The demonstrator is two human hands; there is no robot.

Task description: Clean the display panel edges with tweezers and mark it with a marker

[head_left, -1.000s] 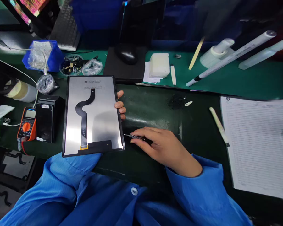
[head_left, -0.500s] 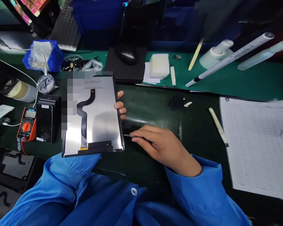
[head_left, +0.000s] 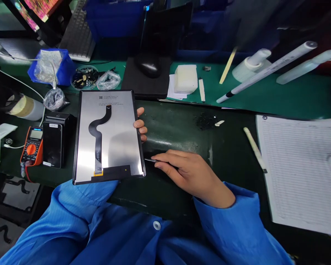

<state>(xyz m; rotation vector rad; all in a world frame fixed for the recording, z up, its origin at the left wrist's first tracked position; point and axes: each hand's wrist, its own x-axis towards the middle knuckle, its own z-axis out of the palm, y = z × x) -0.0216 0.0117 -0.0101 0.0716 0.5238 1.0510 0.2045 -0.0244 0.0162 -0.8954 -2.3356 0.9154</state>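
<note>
A tablet display panel (head_left: pixel 118 136) with a silvery back and black rim is held up at the left of centre. A black flex cable (head_left: pixel 98 140) snakes down its back to a dark strip at the bottom edge. My left hand (head_left: pixel 140 124) grips the panel from underneath; only its fingertips show, curled round the right edge, and the palm is hidden. Pinched in my right hand (head_left: pixel 184 171) is a thin metal tool, perhaps tweezers (head_left: pixel 151 159), its tip at the panel's lower right edge. Whether the tip touches the rim I cannot tell.
Left of the panel lie a black phone (head_left: pixel 52 143) and an orange multimeter (head_left: pixel 31 147). Behind it are a mouse (head_left: pixel 148 65), a white block (head_left: pixel 185 79) and a blue bin (head_left: pixel 51 66). Lined paper (head_left: pixel 300 176) and a wrapped stick (head_left: pixel 255 149) lie at the right.
Both hands, the panel and the metal tool stay almost in place. The whole view has shifted very slightly.
</note>
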